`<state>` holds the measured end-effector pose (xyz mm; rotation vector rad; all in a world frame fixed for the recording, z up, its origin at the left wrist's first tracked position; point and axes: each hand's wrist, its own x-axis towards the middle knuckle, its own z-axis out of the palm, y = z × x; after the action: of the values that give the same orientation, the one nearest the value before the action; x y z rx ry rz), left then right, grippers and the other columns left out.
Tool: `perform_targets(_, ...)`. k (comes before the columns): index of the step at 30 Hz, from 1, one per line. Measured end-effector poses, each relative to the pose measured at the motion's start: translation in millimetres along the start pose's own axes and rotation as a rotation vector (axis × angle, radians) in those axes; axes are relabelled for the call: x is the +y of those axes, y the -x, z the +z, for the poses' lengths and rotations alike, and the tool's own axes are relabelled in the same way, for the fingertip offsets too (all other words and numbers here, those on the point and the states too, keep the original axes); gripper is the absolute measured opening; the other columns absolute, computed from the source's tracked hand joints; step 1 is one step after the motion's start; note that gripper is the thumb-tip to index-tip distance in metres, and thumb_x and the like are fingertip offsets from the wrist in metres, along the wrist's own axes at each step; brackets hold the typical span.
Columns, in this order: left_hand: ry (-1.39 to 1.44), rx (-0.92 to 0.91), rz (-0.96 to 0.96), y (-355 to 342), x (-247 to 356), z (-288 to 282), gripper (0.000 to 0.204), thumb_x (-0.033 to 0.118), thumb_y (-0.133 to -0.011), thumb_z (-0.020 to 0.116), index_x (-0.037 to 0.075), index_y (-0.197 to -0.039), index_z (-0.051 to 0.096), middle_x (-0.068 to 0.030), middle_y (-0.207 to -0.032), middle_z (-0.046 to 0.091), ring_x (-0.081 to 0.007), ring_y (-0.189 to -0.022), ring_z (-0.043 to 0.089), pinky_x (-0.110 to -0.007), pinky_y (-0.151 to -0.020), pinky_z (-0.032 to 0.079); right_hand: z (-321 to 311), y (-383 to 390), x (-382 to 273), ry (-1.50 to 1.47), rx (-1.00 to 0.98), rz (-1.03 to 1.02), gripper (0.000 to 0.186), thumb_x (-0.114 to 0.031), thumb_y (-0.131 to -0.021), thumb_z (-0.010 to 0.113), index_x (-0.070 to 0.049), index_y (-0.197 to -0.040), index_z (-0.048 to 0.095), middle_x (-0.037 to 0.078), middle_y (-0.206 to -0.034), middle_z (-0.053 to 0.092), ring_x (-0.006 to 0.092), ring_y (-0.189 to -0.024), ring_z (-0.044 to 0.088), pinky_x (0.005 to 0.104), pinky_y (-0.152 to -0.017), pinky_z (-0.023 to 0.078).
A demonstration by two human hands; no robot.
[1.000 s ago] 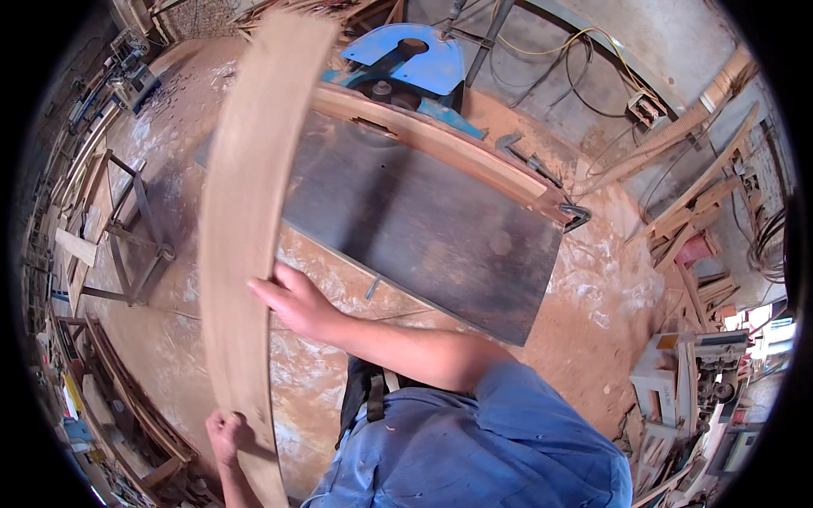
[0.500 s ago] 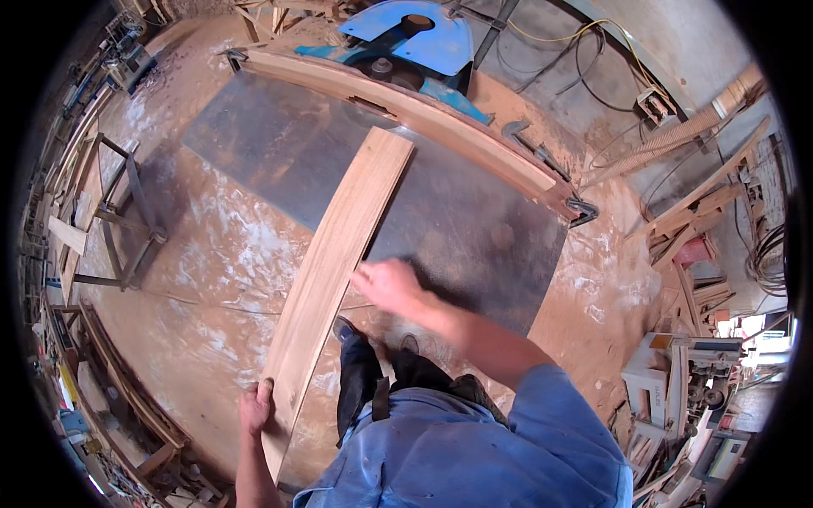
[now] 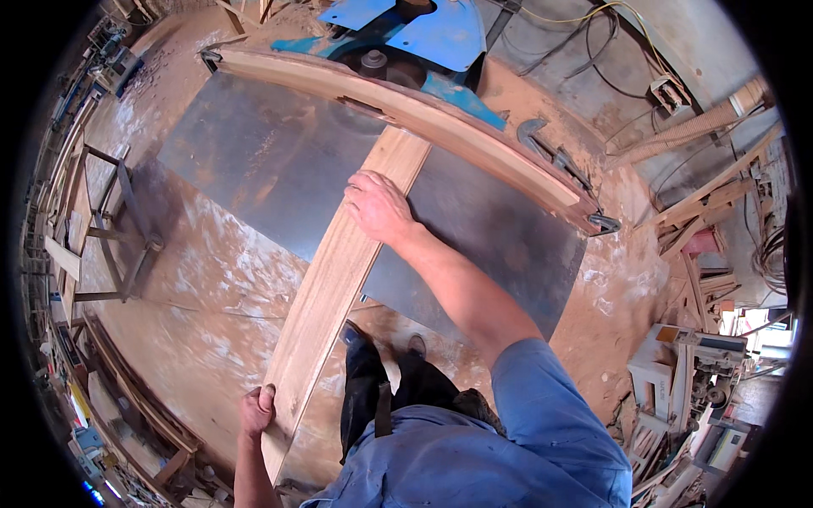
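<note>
A long pale wooden board (image 3: 318, 292) slants from low at the left up across a dark metal machine table (image 3: 254, 169). Its far end meets a long wooden fence (image 3: 474, 144), beside a slot cut in that fence. Near the close end, my left hand (image 3: 257, 411) grips the board's left edge, thumb on top and the other fingers partly hidden below. My right hand (image 3: 377, 205) lies across the board's upper face over the metal table. Its fingers bend over the left edge.
Behind the fence stands a blue machine guard (image 3: 440, 34) above a spindle (image 3: 373, 61). Clamps (image 3: 603, 224) hold the fence ends. A ribbed hose (image 3: 694, 131) and cables run at the far right. Metal trestles (image 3: 118, 224) stand left, stacked timber lower left.
My right hand has moved up and left from beside the board onto its upper face, taking hold there. The left hand keeps its grip. The view has shifted slightly.
</note>
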<state>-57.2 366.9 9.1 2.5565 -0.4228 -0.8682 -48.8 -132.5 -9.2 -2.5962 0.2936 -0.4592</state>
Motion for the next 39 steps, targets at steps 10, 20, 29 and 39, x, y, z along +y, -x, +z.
perform_targets(10, 0.179, -0.041, -0.046, -16.3, -22.4, 3.7, 0.071, 0.064, -0.094, 0.05, -0.003, -0.071, 0.06, -0.0166, -0.057, 0.053, -0.0253, -0.054, 0.053, -0.041, -0.056, 0.046, 15.8, -12.4, 16.4, 0.005, 0.109, -0.028, 0.023, -0.019, -0.089, 0.065, -0.004, -0.106, 0.072, 0.01, -0.121, 0.067, 0.0267, -0.128, 0.054, 0.0404, -0.114, 0.037)
perform_targets(20, 0.148, -0.076, -0.047, -21.9, 0.0, -11.8, 0.067, 0.06, -0.094, 0.053, -0.003, -0.071, 0.059, -0.0106, -0.056, 0.05, -0.0176, -0.059, 0.052, -0.038, -0.056, 0.044, 12.8, -20.3, 16.7, 0.001, 0.112, -0.036, 0.021, -0.018, -0.088, 0.066, -0.004, -0.101, 0.073, 0.009, -0.12, 0.068, 0.0262, -0.126, 0.056, 0.0398, -0.114, 0.038)
perform_targets(29, 0.1, -0.058, -0.034, -32.5, -20.8, -18.7, 0.068, 0.06, -0.094, 0.053, -0.003, -0.069, 0.057, -0.0119, -0.057, 0.05, -0.0179, -0.059, 0.049, -0.039, -0.055, 0.044, 22.5, -32.5, 13.9, 0.014, 0.12, -0.044, 0.021, -0.02, -0.088, 0.066, -0.005, -0.102, 0.073, 0.008, -0.119, 0.068, 0.025, -0.125, 0.056, 0.0389, -0.114, 0.038)
perform_targets(39, 0.166, -0.09, -0.092, -42.3, -19.5, -34.1, 0.068, 0.064, -0.092, 0.055, 0.0, -0.07, 0.057, -0.0038, -0.058, 0.049, -0.0131, -0.061, 0.047, -0.035, -0.056, 0.043, 33.1, -47.7, 10.8, -0.002, 0.171, -0.081, 0.019, -0.02, -0.086, 0.067, -0.005, -0.098, 0.07, 0.009, -0.115, 0.067, 0.0263, -0.123, 0.057, 0.0394, -0.113, 0.038)
